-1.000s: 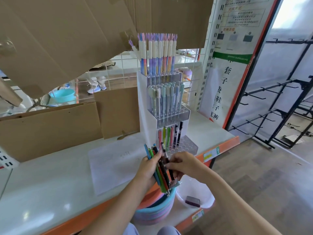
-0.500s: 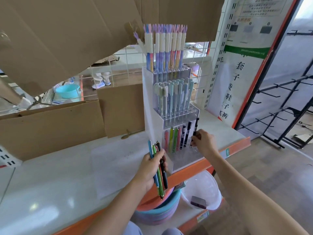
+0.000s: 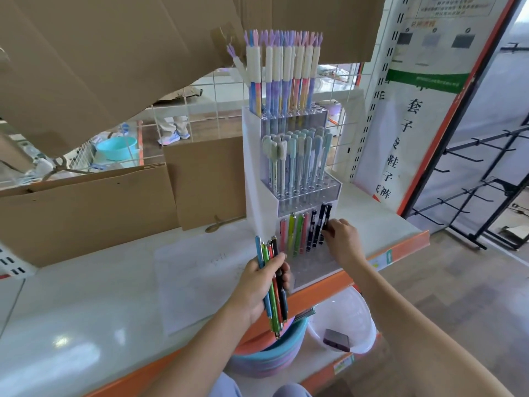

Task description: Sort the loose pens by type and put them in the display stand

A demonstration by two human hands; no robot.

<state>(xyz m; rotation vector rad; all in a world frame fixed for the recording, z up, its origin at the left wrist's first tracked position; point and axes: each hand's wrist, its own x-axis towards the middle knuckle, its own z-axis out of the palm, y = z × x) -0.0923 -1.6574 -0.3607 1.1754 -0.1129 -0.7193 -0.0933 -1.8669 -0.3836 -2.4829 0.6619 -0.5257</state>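
I am pinching the upright black pen (image 3: pixel 327 222) with my right hand (image 3: pixel 342 239) over the display stand (image 3: pixel 310 267)'s bottom tier, while my left hand (image 3: pixel 259 285) is gripping the loose pens (image 3: pixel 272 287) just beside it.

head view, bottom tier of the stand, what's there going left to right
pink pen → yellow pen → green pen → black pens → right hand pinching the last black pen

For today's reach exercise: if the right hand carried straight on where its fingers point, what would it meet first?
The right hand already pinches a black pen; beyond it, probably the other black pens in the stand's bottom tier.
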